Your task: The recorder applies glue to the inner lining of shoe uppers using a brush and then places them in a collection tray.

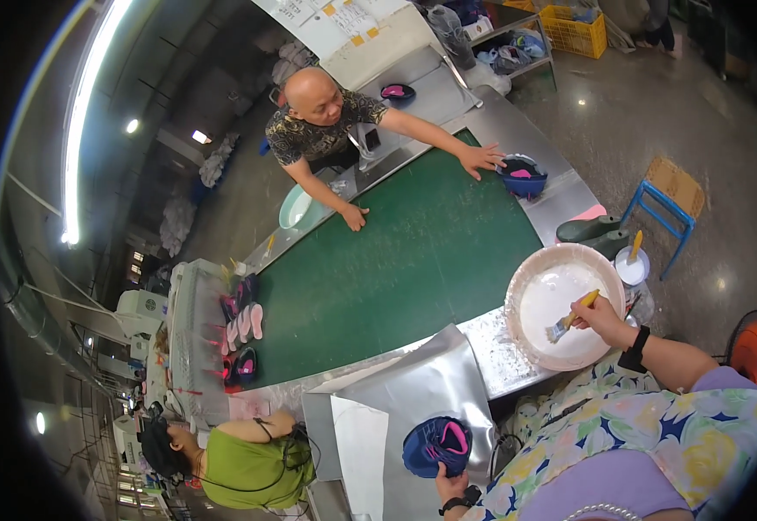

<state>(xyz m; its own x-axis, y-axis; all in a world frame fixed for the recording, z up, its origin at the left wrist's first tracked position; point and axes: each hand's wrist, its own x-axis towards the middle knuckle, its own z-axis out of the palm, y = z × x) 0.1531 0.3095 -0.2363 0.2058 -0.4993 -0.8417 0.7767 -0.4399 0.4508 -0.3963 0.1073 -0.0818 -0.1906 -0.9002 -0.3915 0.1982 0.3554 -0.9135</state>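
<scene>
My right hand grips the yellow handle of a flat paintbrush, its bristles down inside a wide pale basin. White residue coats the basin's inner wall, and white liquid or paste lies in it. Low in the picture, my left hand holds a navy blue shoe upper with a pink lining and laces, over a shiny metal sheet. My left fingers are partly hidden beneath the shoe. Across the green conveyor belt, a co-worker's hand touches another blue-and-pink shoe.
Dark green shoe lasts and a small white tub with a brush stand right of the belt. A blue-legged stool is beyond. Shoes and pink insoles lie at the belt's left end, near a person in green.
</scene>
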